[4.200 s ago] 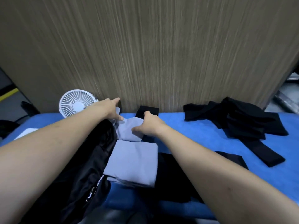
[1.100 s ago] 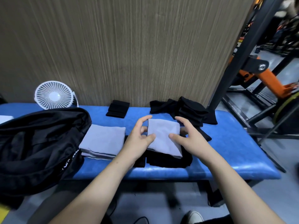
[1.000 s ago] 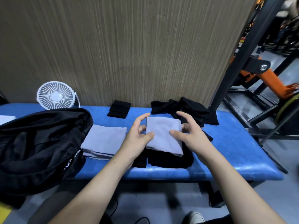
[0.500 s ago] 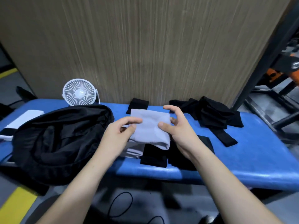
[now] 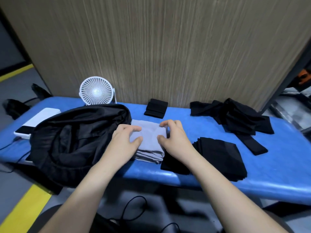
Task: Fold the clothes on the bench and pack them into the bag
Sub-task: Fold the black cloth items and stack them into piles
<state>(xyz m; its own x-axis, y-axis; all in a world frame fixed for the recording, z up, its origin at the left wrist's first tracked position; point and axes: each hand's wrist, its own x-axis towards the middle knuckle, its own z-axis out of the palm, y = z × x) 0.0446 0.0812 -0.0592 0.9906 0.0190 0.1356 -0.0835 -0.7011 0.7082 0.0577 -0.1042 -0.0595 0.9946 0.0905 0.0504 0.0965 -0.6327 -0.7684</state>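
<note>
Grey folded cloth [image 5: 149,132], half a second ago held in the air, now set down on the grey stack [image 5: 149,153] beside the bag [image 5: 75,137], pinched by left hand [image 5: 125,140] and right hand [image 5: 173,137]; stacking done, packing next.

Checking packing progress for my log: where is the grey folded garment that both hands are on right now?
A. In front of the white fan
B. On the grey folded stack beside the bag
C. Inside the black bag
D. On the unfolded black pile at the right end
B: the left hand and right hand hold the grey garment on the grey stack, just right of the black bag.
</note>
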